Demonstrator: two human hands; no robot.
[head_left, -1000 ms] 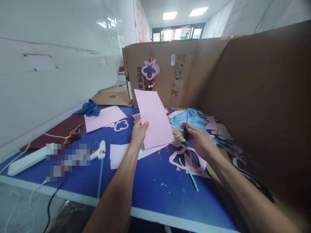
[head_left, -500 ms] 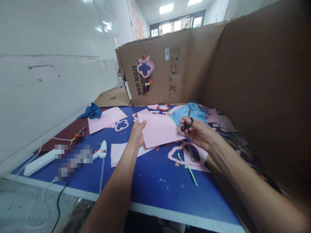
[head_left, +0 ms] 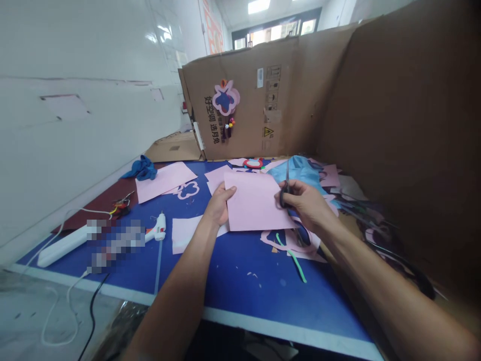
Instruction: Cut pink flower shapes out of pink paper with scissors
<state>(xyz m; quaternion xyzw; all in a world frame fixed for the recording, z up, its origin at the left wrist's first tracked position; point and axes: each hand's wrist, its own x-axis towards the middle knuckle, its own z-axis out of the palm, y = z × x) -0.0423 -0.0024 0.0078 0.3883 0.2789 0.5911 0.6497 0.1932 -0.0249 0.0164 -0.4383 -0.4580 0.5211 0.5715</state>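
Observation:
Between my two hands a pink sheet [head_left: 255, 203] is held up over the blue table [head_left: 240, 296]. My left hand [head_left: 221, 203] pinches its left edge, thumb on top. Black-handled scissors [head_left: 286, 193] sit in my right hand [head_left: 304, 200] at the sheet's right edge, their blades pointing up and away. Whether the right fingers also touch the sheet I cannot tell. Under the right hand lie a pink cut-out ring [head_left: 268, 241] and a green strip [head_left: 296, 265]. Another pale sheet [head_left: 182, 235] lies partly beneath my left forearm.
A white glue gun [head_left: 160, 226] stands on the left near a power strip [head_left: 120, 245] with cables. Blue cloth [head_left: 296, 170] and pink scraps lie behind my right hand. Cardboard walls [head_left: 240, 135] enclose the back and right; a flower-shaped ornament [head_left: 226, 98] hangs there.
The pink sheet has turned more upright and shifted slightly right with my left hand. My right hand has turned the scissors more upright and brought them against the sheet's right edge.

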